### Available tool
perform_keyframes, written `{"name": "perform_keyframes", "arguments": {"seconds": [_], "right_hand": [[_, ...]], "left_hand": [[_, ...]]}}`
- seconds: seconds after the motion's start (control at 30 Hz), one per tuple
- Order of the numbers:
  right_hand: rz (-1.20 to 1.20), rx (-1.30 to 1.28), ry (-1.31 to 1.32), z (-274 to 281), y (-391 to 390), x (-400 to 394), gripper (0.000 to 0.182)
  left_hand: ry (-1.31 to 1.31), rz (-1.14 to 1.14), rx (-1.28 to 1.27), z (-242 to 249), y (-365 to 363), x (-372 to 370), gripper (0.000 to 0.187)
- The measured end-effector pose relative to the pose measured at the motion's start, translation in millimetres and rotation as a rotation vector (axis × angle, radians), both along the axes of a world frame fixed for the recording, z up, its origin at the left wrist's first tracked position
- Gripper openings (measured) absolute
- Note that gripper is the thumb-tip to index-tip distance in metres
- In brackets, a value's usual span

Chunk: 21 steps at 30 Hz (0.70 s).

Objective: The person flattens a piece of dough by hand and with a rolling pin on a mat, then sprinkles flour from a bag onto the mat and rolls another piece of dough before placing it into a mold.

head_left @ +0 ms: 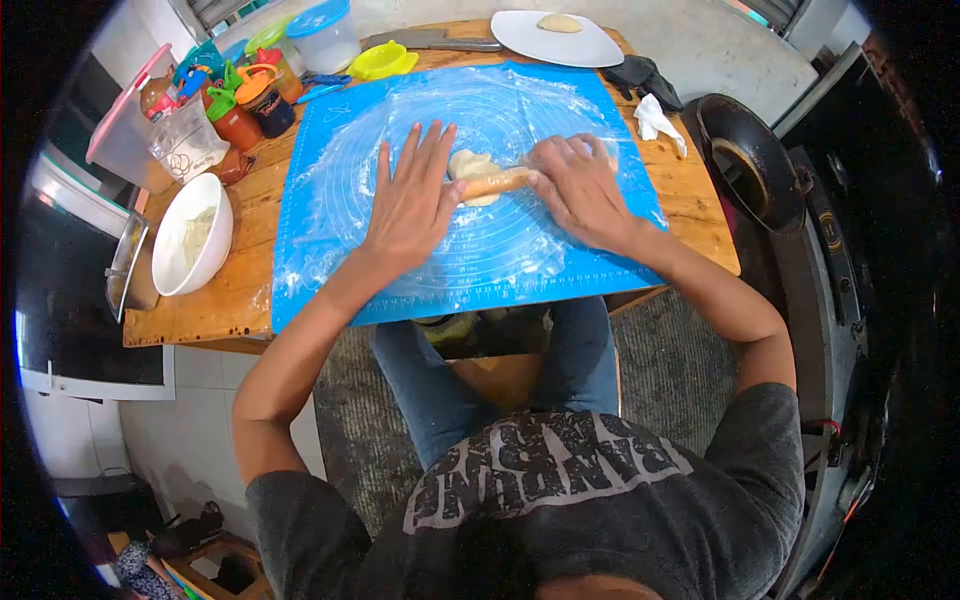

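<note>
On the left of the wooden counter (252, 222), a white bowl (218, 242) holds something pale and floury. Just past it stands a red squeeze bottle (236, 126) with a green cap, beyond the near left corner of the blue measuring mat (308, 288). Over the mat, the left grip (412, 205) is flat, fingers stretched and apart, its thumb side against the left end of a wooden rolling pin (497, 182). The soft dough (473, 163) lies between the two grips, under the pin, showing on its far and near sides. The right grip (582, 192) covers the pin's right end with bent fingers; I cannot tell whether they close around it. Farther back, a white plate (512, 36) bears a flat dough round (559, 23). A crumpled white tissue (655, 120) lies right of the mat, near a dark wok (775, 208).
</note>
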State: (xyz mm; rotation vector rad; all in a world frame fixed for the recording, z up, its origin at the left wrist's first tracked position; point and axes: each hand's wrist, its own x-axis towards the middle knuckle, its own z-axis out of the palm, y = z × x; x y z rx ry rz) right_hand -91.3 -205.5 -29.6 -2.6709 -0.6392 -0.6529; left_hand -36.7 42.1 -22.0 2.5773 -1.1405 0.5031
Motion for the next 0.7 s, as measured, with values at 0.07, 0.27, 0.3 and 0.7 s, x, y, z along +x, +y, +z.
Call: {"name": "perform_keyframes", "arguments": {"seconds": [0.07,0.27,0.3,0.7], "right_hand": [[-0.032,-0.057,-0.011,-13.6,4.6,1.8,0.037],[-0.059,-0.077,0.367,4.8,3.1,19.8,0.063],[-0.063,-0.091,0.400,2.7,1.4,26.4,0.064],[-0.372,-0.140,0.405,-25.6,-4.3,129.5,0.062]], "left_hand": [[-0.025,-0.002,0.049,4.0,-0.3,2.9,0.058],[0.333,0.062,0.170,-3.1,-1.6,44.5,0.061],[0.360,0.071,0.191,-2.7,-3.0,49.8,0.062],[0.010,0.336,0.081,-16.0,-29.7,148.8,0.065]]}}
